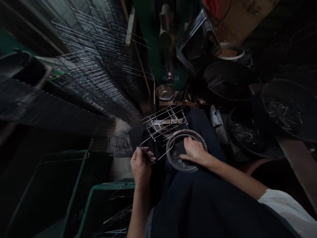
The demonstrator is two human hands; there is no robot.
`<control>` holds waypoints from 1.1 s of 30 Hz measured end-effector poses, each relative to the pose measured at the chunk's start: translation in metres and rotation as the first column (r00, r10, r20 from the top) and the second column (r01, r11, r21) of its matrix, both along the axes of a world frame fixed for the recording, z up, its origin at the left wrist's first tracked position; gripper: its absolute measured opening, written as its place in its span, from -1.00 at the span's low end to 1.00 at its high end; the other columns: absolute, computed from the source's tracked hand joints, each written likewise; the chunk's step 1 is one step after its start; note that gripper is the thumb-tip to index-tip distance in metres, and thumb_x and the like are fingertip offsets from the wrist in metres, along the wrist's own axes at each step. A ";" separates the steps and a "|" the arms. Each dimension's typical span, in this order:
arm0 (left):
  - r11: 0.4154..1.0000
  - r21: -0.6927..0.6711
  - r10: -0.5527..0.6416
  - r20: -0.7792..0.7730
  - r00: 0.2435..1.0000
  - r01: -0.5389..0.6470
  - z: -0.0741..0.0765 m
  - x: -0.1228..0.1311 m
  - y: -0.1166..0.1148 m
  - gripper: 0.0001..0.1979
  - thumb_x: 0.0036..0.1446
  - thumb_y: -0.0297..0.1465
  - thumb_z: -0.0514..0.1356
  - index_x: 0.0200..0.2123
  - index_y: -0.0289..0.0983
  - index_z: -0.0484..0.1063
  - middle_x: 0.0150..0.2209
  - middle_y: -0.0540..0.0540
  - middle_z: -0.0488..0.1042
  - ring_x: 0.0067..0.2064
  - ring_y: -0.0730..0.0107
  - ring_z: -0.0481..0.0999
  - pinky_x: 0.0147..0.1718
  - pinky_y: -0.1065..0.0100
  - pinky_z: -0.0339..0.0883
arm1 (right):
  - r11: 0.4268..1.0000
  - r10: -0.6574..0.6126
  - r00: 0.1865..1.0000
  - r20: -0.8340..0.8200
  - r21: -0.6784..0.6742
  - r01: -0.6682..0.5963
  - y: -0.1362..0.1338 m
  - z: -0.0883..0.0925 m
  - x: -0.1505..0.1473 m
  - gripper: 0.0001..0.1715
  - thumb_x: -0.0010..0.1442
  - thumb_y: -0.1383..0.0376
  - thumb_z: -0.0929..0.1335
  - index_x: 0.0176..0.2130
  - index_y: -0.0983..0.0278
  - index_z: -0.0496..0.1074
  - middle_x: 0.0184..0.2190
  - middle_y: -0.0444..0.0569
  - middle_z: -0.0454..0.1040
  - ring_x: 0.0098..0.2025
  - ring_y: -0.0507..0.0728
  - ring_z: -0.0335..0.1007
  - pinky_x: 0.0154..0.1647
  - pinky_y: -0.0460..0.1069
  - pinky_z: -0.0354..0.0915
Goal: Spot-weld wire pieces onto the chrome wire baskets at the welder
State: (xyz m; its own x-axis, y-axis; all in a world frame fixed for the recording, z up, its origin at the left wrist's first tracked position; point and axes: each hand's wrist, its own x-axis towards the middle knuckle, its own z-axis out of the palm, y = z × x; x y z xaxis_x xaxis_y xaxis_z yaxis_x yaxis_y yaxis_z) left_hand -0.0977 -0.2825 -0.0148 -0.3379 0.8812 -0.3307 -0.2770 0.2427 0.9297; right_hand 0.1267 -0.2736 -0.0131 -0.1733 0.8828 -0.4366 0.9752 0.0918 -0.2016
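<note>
My left hand (141,160) is closed on the near end of a bent wire frame (163,153), thin and shiny, which reaches over to the bowl's rim. Just beyond it lies a wire grid rack (164,122); whether the two are joined I cannot tell. A round grey bowl (170,162) rests on my lap and holds small metal pieces (179,158). Inside it is my right hand (194,150), thumb and fingers apart over the pieces, with some fingertips hidden.
A green machine (145,16) stands ahead, with a small metal bowl (165,92) below its head. Wire racks (99,62) are stacked at the left, above green crates (111,186). Dark basins (247,129) with metal pieces stand at the right, near a cardboard box (244,23).
</note>
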 end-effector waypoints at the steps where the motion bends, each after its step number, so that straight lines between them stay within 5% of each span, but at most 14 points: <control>1: 1.000 0.001 -0.002 0.004 1.000 0.002 0.000 0.000 0.000 -0.54 0.14 0.01 0.23 -0.31 -0.34 0.44 -0.56 -0.01 0.48 -0.62 0.45 0.44 -0.62 0.45 0.37 | 1.000 -0.001 1.000 -0.009 -0.013 0.001 0.001 0.001 0.002 -0.24 0.10 -0.02 0.50 0.04 0.45 0.32 -0.01 0.31 0.42 -0.05 0.38 0.49 -0.12 0.12 0.40; 7: 0.999 0.029 -0.021 0.002 1.000 0.021 0.004 0.001 -0.001 -0.54 0.15 0.01 0.22 -0.31 -0.34 0.44 -0.57 -0.02 0.48 -0.62 0.45 0.44 -0.62 0.46 0.36 | 0.997 0.028 1.000 0.005 -0.068 -0.027 0.004 0.007 0.012 -0.48 0.15 0.08 0.39 -0.04 0.40 0.39 -0.13 0.28 0.53 -0.05 0.41 0.50 -0.11 0.14 0.37; 33: 0.999 0.034 -0.022 -0.020 1.000 0.023 0.006 -0.003 -0.003 -0.53 0.15 0.02 0.20 -0.31 -0.33 0.44 -0.56 -0.02 0.48 -0.62 0.43 0.45 -0.62 0.44 0.35 | 0.987 0.023 0.992 -0.125 -0.153 -0.042 0.003 -0.001 0.008 -0.55 0.11 0.20 0.36 -0.04 0.38 0.39 -0.07 0.27 0.52 -0.05 0.40 0.51 -0.21 0.06 0.30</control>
